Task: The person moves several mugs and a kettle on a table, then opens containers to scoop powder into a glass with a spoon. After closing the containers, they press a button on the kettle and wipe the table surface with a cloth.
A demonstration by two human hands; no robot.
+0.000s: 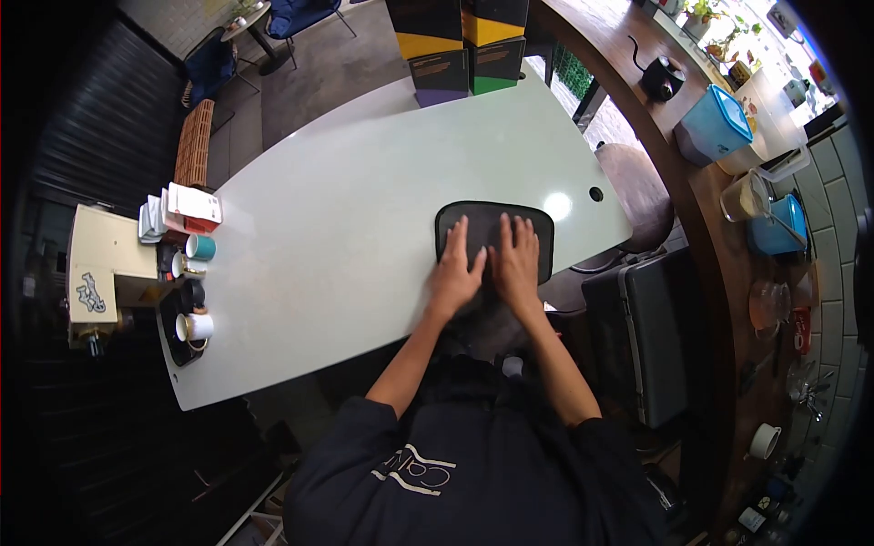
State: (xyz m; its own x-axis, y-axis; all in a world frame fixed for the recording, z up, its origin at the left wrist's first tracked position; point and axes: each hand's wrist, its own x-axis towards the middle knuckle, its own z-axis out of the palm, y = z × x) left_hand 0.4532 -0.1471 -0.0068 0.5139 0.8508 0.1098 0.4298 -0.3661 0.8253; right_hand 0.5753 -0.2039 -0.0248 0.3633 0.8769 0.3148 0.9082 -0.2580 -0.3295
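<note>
A flat dark panel point(478, 215) with rounded corners and a thick black edging lies at the near edge of the white table point(346, 200). Over its left part is my left hand point(457, 276), fingers stretched forward and the thumb spread to the side. My right hand point(515, 266) is over the panel's middle and right part, its fingers also extended. Both palms face down, close together, with nothing gripped. The panel's near part is hidden behind my hands and wrists.
Dark boxes point(439, 73) with coloured bands stand at the far edge. Mugs point(195, 327) and cards point(193, 207) are at the left end beside a beige machine point(114, 264). On the right, a wooden counter point(674, 136) holds a black kettle point(663, 80) and a blue-lidded container point(715, 126).
</note>
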